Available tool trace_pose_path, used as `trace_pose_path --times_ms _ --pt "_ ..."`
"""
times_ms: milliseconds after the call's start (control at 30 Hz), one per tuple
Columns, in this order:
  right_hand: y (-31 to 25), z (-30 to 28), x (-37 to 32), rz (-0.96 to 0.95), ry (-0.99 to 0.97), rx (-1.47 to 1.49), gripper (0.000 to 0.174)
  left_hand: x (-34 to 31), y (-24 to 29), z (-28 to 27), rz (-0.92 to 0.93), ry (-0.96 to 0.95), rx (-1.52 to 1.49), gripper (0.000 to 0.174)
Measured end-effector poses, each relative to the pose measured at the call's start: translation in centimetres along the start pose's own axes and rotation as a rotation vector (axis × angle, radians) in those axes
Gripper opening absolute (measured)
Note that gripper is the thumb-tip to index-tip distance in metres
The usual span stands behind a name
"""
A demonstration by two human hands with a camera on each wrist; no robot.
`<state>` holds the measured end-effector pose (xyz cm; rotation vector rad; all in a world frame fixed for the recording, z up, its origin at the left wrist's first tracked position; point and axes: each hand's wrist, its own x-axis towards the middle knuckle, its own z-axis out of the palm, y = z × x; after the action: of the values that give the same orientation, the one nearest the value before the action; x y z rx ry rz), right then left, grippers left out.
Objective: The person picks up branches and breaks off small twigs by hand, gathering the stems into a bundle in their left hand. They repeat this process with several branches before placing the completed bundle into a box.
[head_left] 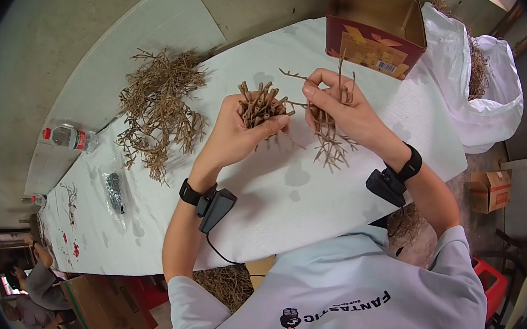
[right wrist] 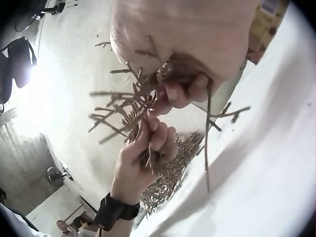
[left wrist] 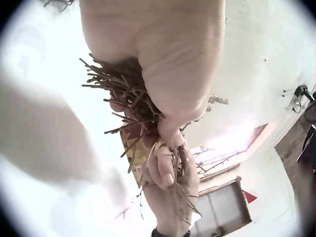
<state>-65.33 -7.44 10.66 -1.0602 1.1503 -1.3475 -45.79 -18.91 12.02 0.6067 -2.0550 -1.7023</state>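
In the head view my left hand point(head_left: 234, 132) grips a thick bundle of brown dried twigs point(head_left: 258, 106), thumb across it and cut ends pointing up. Close to its right, my right hand point(head_left: 344, 108) holds a looser bunch of thin branching twigs point(head_left: 332, 147), some sticking out above and below the fingers. The left wrist view shows the bundle's fine ends point(left wrist: 111, 81) poking out under the left palm. In the right wrist view the fingertips of both hands nearly meet among the stems, and one forked twig point(right wrist: 208, 128) hangs down from the right hand.
A pile of dried twigs point(head_left: 164, 104) lies left on the white-covered table point(head_left: 293, 206). An open tin box point(head_left: 374, 27) stands at the back right beside a white sack point(head_left: 495, 108) of twigs. A plastic bottle point(head_left: 71, 138) and a clear packet point(head_left: 113, 193) lie far left.
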Motion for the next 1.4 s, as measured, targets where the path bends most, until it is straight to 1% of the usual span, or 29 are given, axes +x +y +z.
trace_pose_path --times_ms 67,133,233,267,333,367,400,467,500,533,633,700,733,767,833,867,900,933,967,1067,1133,1167,1233,1267,1333,1400 --pt "0.0 -0.4 0.0 -0.026 -0.012 0.016 0.025 0.0 0.1 -0.7 -0.053 -0.051 0.060 0.015" --pt "0.1 -0.7 -0.1 -0.010 -0.025 -0.016 0.025 0.0 0.1 -1.0 -0.081 -0.075 0.088 0.015" --pt "0.2 -1.0 -0.2 0.024 -0.053 -0.079 0.024 0.0 0.2 -1.3 0.009 -0.109 0.283 0.012" --pt "0.2 -1.1 -0.2 0.057 -0.081 -0.119 0.024 0.2 0.1 -1.5 0.008 -0.108 0.283 0.012" --pt "0.1 -1.1 -0.2 0.120 -0.137 -0.197 0.025 0.5 -0.1 -2.2 0.224 -0.129 0.580 0.018" --pt "0.1 -0.8 -0.3 0.121 -0.138 -0.195 0.025 0.6 0.0 -2.4 0.333 -0.140 0.727 0.021" --pt "0.1 -0.4 -0.5 0.097 -0.129 -0.277 0.026 0.6 0.2 -2.6 0.331 -0.139 0.725 0.021" --pt "-0.3 0.3 -0.9 0.045 -0.115 -0.445 0.028 0.6 0.6 -3.0 0.260 -0.145 0.850 0.035" --pt "-0.5 0.6 -1.3 0.047 -0.117 -0.444 0.028 0.5 0.8 -3.2 0.222 -0.151 0.913 0.042" --pt "-0.8 0.8 -1.6 0.025 -0.108 -0.457 0.028 0.7 0.7 -4.0 0.218 -0.147 0.915 0.042" --pt "-2.5 0.8 -2.8 -0.019 -0.102 -0.494 0.029 0.7 -0.7 -8.7 0.471 0.084 1.150 0.035" --pt "-4.5 -0.9 -4.1 0.088 -0.072 -0.353 0.031 -0.7 -1.7 -12.8 0.152 0.351 0.565 0.021" --pt "-4.8 -1.4 -4.8 0.148 -0.034 -0.273 0.031 -0.1 -1.2 -12.1 0.158 0.333 0.560 0.021" --pt "-4.2 -1.5 -4.9 0.161 -0.023 -0.271 0.031 -0.4 -0.9 -11.0 0.145 0.358 0.452 0.018" --pt "-1.8 -2.1 -2.3 0.036 0.003 -0.112 0.033 -0.6 0.1 -9.5 0.140 0.440 0.259 0.018" --pt "-0.9 -2.0 -1.3 -0.026 0.011 -0.026 0.034 -0.5 0.3 -8.8 0.141 0.448 0.265 0.018" --pt "-0.4 -1.6 -0.9 -0.025 0.006 -0.024 0.034 -0.3 0.3 -7.9 0.075 0.344 0.232 0.020" --pt "-0.1 -1.2 -0.6 0.006 -0.021 -0.011 0.033 0.0 0.2 -6.9 0.013 0.237 0.194 0.023" --pt "0.1 -1.0 -0.4 0.036 -0.045 0.000 0.033 0.2 0.2 -6.1 0.016 0.236 0.190 0.023" --pt "0.3 -1.0 -0.1 0.084 -0.094 0.050 0.032 0.1 0.6 -3.7 0.001 0.095 0.199 0.025" --pt "0.4 -1.0 0.1 0.115 -0.152 0.120 0.029 -0.1 1.5 -2.2 -0.020 0.078 0.211 0.024" --pt "0.4 -0.8 0.1 0.114 -0.148 0.122 0.029 -0.1 2.0 -1.5 -0.040 0.061 0.222 0.024" --pt "0.3 -0.4 0.2 0.121 -0.061 0.155 0.027 -0.3 2.1 -0.3 -0.061 0.041 0.234 0.025" --pt "0.4 -0.3 0.2 0.125 -0.017 0.172 0.026 -0.3 1.6 0.3 -0.038 0.023 0.241 0.025" --pt "0.6 -0.2 0.2 0.117 -0.009 0.187 0.025 -0.4 0.9 1.4 0.009 -0.012 0.253 0.025" --pt "0.9 -0.2 0.2 0.103 -0.003 0.215 0.024 -0.6 0.8 2.3 -0.026 -0.027 0.216 0.025"
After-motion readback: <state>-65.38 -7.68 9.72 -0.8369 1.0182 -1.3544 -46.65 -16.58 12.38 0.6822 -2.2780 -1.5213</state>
